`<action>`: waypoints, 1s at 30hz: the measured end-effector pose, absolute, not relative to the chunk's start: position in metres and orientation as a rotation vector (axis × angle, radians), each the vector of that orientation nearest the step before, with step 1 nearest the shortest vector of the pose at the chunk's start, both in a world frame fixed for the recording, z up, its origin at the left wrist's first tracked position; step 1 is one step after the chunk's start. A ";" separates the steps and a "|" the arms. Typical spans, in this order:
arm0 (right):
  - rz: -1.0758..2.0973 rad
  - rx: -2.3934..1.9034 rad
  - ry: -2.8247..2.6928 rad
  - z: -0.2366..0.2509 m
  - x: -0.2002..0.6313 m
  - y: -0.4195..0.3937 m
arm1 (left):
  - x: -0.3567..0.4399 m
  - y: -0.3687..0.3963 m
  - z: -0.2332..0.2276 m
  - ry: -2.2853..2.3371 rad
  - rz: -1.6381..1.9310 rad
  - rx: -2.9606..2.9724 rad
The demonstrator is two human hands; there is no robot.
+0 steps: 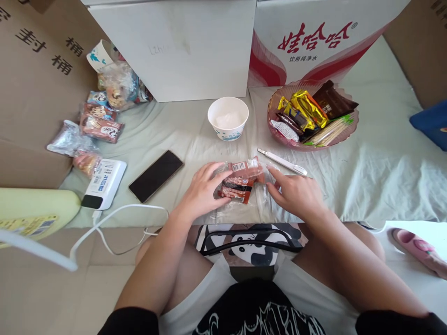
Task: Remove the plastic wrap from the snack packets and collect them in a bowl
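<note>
Left hand (205, 190) is touching snack packet (239, 182) at its 9 o'clock, fingers spread; right hand (301, 193) is sitting at 3, pinch: can't tell. Packet's lying between. White cutter (282, 161) is lying at 2; careless right-hand sweeps could be knocking it.

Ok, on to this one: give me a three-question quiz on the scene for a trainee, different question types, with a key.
1. Which hand is nearer the phone?
2. What lies between the right hand and the pink bowl? A) power bank B) slim white tool C) paper cup
3. True or false: the left hand is touching the paper cup.

Key:
1. The left hand.
2. B, the slim white tool.
3. False; it is touching the wrapped red snack.
</note>
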State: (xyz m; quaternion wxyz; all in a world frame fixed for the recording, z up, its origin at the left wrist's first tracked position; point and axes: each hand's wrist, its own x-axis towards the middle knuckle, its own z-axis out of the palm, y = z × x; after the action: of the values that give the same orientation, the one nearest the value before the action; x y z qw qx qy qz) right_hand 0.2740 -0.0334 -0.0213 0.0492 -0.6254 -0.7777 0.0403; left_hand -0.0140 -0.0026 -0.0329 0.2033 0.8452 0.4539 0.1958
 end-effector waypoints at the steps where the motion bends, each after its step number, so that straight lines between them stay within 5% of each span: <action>1: 0.097 -1.932 -2.301 -0.022 0.270 -0.034 | -0.014 0.001 -0.037 1.264 0.541 2.340; 6: -0.062 -1.555 -2.071 -0.023 0.250 -0.039 | -0.009 0.009 -0.046 1.238 0.657 2.161; 10: 0.165 -1.232 -2.246 -0.030 0.231 -0.040 | -0.006 0.010 -0.044 1.237 0.663 1.982; 15: 0.254 -1.378 -2.306 -0.043 0.221 -0.024 | -0.010 0.015 -0.040 1.244 0.635 1.784; 21: 0.272 -1.365 -2.204 -0.047 0.237 -0.014 | 0.012 0.024 -0.040 1.119 1.019 1.216; 30: 0.460 -1.385 -1.948 -0.053 0.254 -0.009 | 0.035 0.025 -0.025 0.863 0.865 0.889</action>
State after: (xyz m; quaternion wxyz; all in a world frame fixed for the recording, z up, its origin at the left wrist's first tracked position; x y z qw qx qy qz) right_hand 0.2536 -0.0091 -0.0528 0.3466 -0.5339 -0.7506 0.1771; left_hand 0.0345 0.0253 -0.0245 0.7278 0.4032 0.3918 0.3926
